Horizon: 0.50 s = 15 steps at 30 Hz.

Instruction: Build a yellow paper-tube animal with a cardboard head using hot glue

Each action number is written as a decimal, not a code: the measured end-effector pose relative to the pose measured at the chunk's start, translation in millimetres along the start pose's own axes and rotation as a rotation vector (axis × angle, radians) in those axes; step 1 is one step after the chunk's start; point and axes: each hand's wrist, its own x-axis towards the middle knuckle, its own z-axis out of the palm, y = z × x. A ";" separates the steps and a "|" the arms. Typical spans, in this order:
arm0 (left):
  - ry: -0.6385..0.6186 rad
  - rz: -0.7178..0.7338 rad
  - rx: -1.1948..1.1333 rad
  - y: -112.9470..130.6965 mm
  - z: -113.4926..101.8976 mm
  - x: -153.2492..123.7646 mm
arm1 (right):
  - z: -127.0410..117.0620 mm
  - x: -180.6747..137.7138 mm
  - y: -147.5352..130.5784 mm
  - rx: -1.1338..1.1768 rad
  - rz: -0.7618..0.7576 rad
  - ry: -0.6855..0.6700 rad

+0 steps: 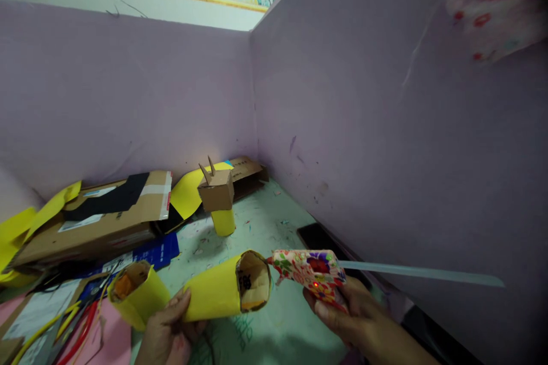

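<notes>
My left hand (171, 319) grips a yellow paper-covered cardboard tube (214, 291), tilted so its open end faces right and shows bare brown cardboard inside. In my right hand (351, 313) is a hot glue gun (308, 274) with a floral cover and a lit red light. Its nozzle is at the tube's upper right rim; whether it touches, I cannot tell. A long translucent glue stick (423, 271) sticks out of the gun's back. Just left of the held tube stands a second yellow tube (143, 299), partly behind my left hand.
A small cardboard box head with two pointed ears (217, 191) stands on a yellow tube. Behind on the left lies a flattened cardboard box (128, 211) with black and yellow paper. Red- and yellow-handled tools (83, 328) lie front left. A dark flat object (323, 239) rests by the right wall.
</notes>
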 end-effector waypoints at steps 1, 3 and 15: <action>0.005 0.001 -0.003 0.2 -0.4 -0.2 | -0.5 -0.7 0.3 0.010 -0.004 -0.008; 0.011 0.000 -0.007 0.5 -0.7 -1.0 | -1.5 -1.9 0.6 0.028 -0.010 -0.023; -0.011 -0.018 -0.026 1.3 3.4 -2.9 | -4.5 -7.6 1.1 -0.021 -0.010 -0.071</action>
